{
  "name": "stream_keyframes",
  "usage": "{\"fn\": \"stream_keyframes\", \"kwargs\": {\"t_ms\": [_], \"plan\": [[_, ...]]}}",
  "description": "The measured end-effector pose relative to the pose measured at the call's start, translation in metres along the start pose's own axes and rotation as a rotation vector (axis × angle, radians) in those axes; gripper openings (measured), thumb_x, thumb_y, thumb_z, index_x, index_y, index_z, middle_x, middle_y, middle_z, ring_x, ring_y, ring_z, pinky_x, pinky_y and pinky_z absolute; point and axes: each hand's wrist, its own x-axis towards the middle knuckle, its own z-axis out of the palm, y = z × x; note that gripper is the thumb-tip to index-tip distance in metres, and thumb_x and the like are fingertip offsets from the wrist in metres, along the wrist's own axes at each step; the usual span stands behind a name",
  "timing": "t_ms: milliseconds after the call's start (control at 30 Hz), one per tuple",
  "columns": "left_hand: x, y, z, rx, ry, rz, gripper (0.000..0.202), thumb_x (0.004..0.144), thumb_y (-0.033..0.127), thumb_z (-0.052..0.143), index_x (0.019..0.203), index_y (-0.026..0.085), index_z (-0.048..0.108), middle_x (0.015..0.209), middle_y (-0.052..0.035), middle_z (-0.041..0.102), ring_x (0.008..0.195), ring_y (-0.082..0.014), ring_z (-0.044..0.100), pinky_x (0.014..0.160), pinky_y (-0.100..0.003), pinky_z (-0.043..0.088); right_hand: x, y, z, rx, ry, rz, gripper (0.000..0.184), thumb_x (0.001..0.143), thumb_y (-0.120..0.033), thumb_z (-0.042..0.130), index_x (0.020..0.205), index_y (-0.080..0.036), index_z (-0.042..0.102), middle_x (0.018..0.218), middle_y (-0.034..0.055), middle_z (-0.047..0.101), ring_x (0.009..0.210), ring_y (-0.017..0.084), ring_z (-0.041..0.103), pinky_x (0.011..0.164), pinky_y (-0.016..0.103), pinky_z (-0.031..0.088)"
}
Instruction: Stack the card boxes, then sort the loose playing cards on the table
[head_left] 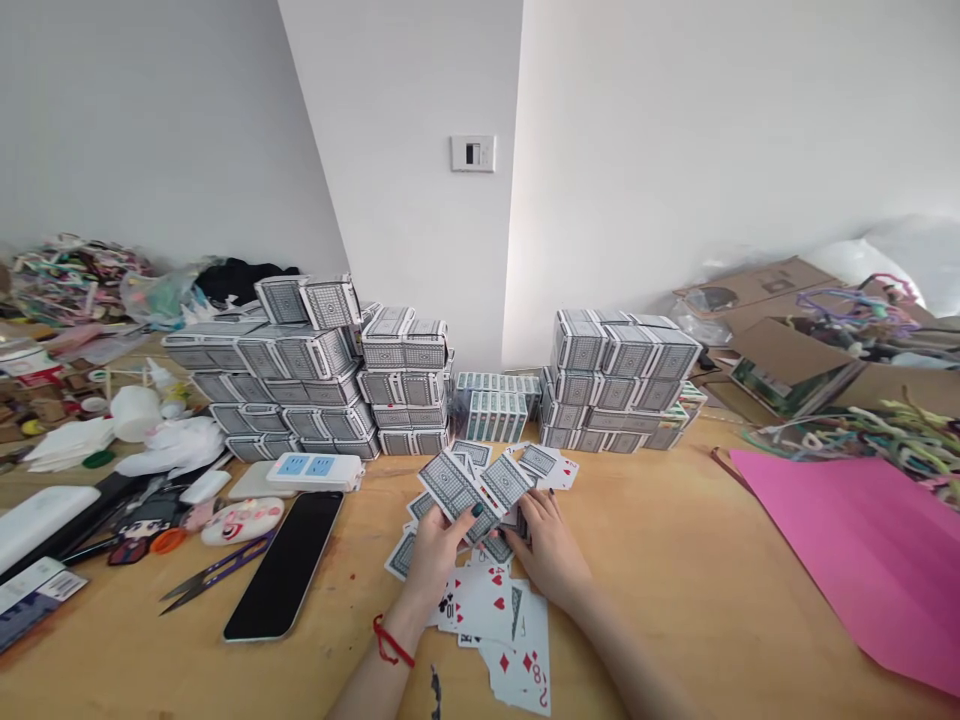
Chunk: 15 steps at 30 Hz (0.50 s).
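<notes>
Left hand (437, 548) pinches face-down cards (448, 482); right hand (552, 548), grip unclear. Best pinch lightly. Face-up cards (478, 603) toward near edge of desk (667, 570).

With the clock centred on the held cards (452, 480), these are being flanked on the table (652, 560) by the left hand (441, 545) at seven and the right hand (546, 540) at four. Loose cards (480, 598) are lying at six. Small boxes (495, 415) at twelve are being bracketed by left stacks (322, 360) around ten and right stacks (622, 365) around two. Scissors (221, 575) are lying left of a phone (286, 565), between eight and nine. A paper sheet (840, 560) at three is being backed by a cardboard box (795, 355).
</notes>
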Motion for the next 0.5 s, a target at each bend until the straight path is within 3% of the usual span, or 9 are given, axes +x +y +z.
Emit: {"fn": "stream_keyframes", "kwargs": {"t_ms": [200, 400, 500], "plan": [[-0.0013, 0.0021, 0.0002, 0.057, 0.038, 0.018, 0.03, 0.065, 0.034, 0.065, 0.087, 0.015, 0.058, 0.073, -0.0035, 0.065, 0.049, -0.0132, 0.057, 0.048, -0.024, 0.045, 0.0018, 0.0066, 0.0036, 0.06, 0.065, 0.027, 0.028, 0.074, -0.022, 0.052, 0.102, -0.019, 0.054, 0.108, 0.0113, 0.052, 0.107, 0.027, 0.041, 0.09, 0.04, 0.037], [-0.0032, 0.0057, -0.0006, 0.113, 0.068, -0.006, 0.027, 0.063, 0.037, 0.065, 0.08, 0.016, 0.059, 0.072, -0.0023, 0.064, 0.053, -0.0129, 0.055, 0.047, -0.023, 0.042, 0.0016, 0.0093, 0.0034, 0.165, 0.217, 0.119, 0.045, 0.068, -0.024, 0.059, 0.112, -0.021, 0.051, 0.096, 0.0082, 0.052, 0.093, 0.025, 0.048, 0.081, 0.038, 0.043], [-0.0042, 0.008, 0.0002, 0.12, 0.089, -0.011, 0.027, 0.063, 0.037, 0.065, 0.08, 0.017, 0.06, 0.065, -0.0006, 0.062, 0.052, -0.0132, 0.054, 0.045, -0.022, 0.04, 0.0018, 0.0101, 0.0012, 0.245, 0.275, 0.174, 0.025, 0.072, -0.029, 0.053, 0.096, -0.021, 0.059, 0.085, 0.0056, 0.052, 0.077, 0.021, 0.052, 0.069, 0.032, 0.045]]}}
